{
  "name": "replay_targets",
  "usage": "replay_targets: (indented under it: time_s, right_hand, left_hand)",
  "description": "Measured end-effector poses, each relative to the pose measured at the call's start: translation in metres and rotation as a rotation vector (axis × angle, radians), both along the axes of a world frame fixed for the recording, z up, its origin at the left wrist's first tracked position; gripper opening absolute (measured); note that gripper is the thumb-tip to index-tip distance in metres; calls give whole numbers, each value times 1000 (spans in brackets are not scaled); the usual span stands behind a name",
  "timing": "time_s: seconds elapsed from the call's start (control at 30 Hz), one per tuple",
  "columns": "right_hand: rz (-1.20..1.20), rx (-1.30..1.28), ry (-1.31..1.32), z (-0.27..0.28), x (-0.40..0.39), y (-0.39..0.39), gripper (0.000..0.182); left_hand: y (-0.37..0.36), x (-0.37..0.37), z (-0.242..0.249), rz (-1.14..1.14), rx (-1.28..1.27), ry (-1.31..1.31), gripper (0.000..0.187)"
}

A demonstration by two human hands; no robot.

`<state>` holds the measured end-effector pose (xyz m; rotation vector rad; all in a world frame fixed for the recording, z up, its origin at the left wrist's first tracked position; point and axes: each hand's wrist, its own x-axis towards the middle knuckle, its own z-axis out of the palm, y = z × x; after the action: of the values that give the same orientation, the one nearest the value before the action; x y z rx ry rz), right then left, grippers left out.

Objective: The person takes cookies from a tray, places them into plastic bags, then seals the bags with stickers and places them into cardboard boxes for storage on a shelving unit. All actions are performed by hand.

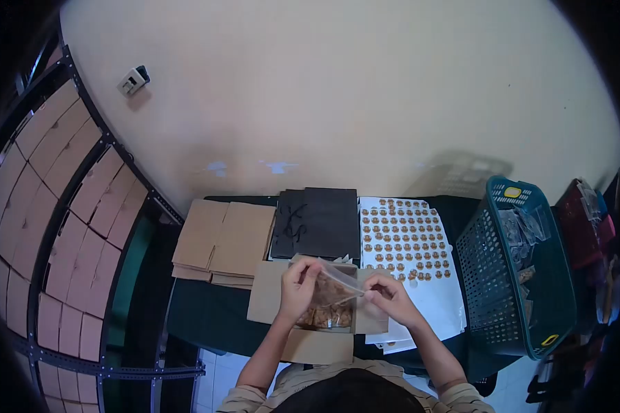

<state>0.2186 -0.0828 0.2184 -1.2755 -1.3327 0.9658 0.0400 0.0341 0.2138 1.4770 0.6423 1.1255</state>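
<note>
Between my two hands a clear plastic bag [337, 281] is stretched by its top edge, and brownish contents show through it. My left hand [300, 286] pinches the bag's left corner, thumb against fingers. At the opposite corner my right hand [388, 296] grips the edge the same way. Directly below is a cardboard box [317, 347] with its flaps folded out. Inside it lie clear packs of brown pieces [329, 317], partly hidden by the bag and my left hand.
Flat cardboard pieces [224, 234] are stacked at the left of the dark-covered table, beside black sheets [320, 220]. Round-sticker sheets [406, 237] lie on the right. A green basket [517, 275] holds clear packets. Shelves of boxes [69, 255] stand at left.
</note>
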Motion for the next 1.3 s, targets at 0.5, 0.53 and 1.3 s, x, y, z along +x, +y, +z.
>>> replay_targets:
  time_s: [0.5, 0.53, 1.3]
  right_hand:
    - [65, -513, 637, -116, -42, 25, 36]
    - [-30, -657, 700, -138, -46, 23, 32]
    - [-306, -482, -590, -196, -95, 41, 54]
  left_hand:
    - [39, -22, -123, 38, -231, 207, 26]
    - [35, -31, -145, 139, -46, 439, 25]
    - [-39, -33, -202, 108, 249, 1165, 51]
